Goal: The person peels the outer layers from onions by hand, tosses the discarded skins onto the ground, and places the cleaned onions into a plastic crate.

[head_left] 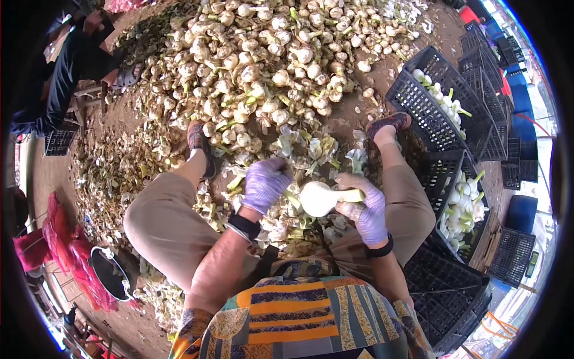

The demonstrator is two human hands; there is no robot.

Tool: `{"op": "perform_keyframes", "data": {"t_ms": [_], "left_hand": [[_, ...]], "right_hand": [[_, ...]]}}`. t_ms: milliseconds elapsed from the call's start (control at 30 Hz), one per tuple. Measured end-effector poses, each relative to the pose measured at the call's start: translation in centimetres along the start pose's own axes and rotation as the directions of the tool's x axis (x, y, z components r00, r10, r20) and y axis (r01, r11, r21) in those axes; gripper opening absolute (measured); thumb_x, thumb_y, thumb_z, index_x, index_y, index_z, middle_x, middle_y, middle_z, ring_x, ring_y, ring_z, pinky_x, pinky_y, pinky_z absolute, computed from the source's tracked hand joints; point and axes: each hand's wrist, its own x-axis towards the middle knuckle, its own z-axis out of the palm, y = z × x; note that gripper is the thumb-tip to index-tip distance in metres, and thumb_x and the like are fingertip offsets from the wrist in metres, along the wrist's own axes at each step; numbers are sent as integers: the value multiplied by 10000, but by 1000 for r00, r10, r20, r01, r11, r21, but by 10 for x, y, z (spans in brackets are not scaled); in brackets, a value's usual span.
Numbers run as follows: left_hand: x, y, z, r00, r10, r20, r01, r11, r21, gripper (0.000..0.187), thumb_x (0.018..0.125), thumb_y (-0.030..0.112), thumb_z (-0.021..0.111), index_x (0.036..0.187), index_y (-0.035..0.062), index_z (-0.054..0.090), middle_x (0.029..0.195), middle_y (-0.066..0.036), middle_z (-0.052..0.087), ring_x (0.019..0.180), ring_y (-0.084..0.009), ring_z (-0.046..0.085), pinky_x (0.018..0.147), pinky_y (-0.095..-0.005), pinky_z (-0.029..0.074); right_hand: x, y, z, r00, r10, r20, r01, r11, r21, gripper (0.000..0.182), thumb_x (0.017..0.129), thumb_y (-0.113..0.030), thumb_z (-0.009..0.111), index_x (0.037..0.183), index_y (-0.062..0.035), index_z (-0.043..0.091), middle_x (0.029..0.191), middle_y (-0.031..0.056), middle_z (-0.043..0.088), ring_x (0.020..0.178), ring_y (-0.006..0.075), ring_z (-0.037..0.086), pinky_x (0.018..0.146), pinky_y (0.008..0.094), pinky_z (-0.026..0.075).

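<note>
Prob. mid-clean on one white bulb (317, 200), judging by bare pale surface w/ stem left on. Grasping it at stem end in gloved R hand (365, 209), out in front of lap, btwn the knees, above loose skins (323, 149) on the floor. Holding gloved L hand (267, 184) just beside, apart from bulb, seemingly w/ fingers curled in; can't tell from this angle if clenched on nothing, half-open, or round a small tool.

Next move prob. calling for steady R grip on stem, a check of root end, & removal of any leftover skin or root w/ L; if clean enough, placing w/ similar bulbs in upper crate (415, 107) or lower crate (439, 170), both off to right. Plenty left to do, judging by big rough heap (251, 72) on ground ahead.

Re: brands, labels, writing: can't read any, incl. on crates, patterned shirt (287, 317) & dark wristbands (244, 226). Too small or blurred to check further back, e.g. on blue barrels (521, 213) at far right.
</note>
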Motion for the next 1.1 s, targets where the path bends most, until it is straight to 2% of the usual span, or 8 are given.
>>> {"op": "perform_keyframes", "data": {"t_ms": [267,400,467,600,667,700,733,1100], "left_hand": [[-23,2,-13,652,-192,733,756,239,-610,630,776,414,696,1197,-16,510,1033,-52,596,898,-115,566,733,-239,477],[-23,7,-2,844,-60,533,535,147,-832,440,831,322,642,1105,-3,529,833,-131,626,603,-219,630,514,-299,525],[-15,15,-8,849,41,526,520,111,-847,396,867,319,588,1101,5,529,785,-158,625,602,-243,629,511,-328,533],[-9,15,3,873,-171,457,464,-2,-886,436,890,430,511,1134,68,500,757,-151,610,641,-273,625,537,-360,527],[-8,19,5,872,-227,434,450,21,-893,443,883,444,520,1135,80,511,817,-119,621,678,-258,629,572,-378,546],[-7,19,6,861,-277,426,448,21,-894,423,885,422,529,1140,85,514,835,-113,621,698,-253,630,583,-383,550],[-5,18,9,849,-328,414,445,23,-895,405,887,400,538,1145,89,517,854,-107,621,719,-248,631,593,-387,554],[-10,39,29,854,-333,400,471,165,-867,307,911,339,534,946,35,568,854,-60,593,740,-140,574,630,-262,505]], "right_hand": [[9,12,-6,956,-283,80,293,944,-153,217,685,-26,697,878,-45,599,983,69,536,857,139,550,731,264,478],[5,31,-8,982,81,-173,7,890,457,256,746,-75,681,965,2,573,963,124,567,847,244,607,695,323,553],[7,42,-10,961,-127,-246,1,891,-454,264,764,-83,657,996,14,577,999,125,606,870,217,618,709,309,546],[15,44,-11,921,-96,-377,78,995,-63,260,764,-29,575,1018,29,570,1088,111,615,948,230,617,797,319,519],[12,40,-24,950,-283,-134,100,680,-727,253,754,-49,566,1001,8,574,1093,120,612,1007,268,599,826,373,512],[13,49,-25,972,-31,-232,40,999,34,255,748,-76,572,991,1,572,1068,132,612,1019,280,593,828,401,510],[14,55,-26,971,216,-104,-59,634,771,258,742,-103,578,981,-6,571,1043,143,613,1032,292,586,830,429,508],[11,-14,-15,999,40,-34,-38,998,59,266,658,-47,621,916,19,618,917,85,628,822,152,579,743,261,467]]}}
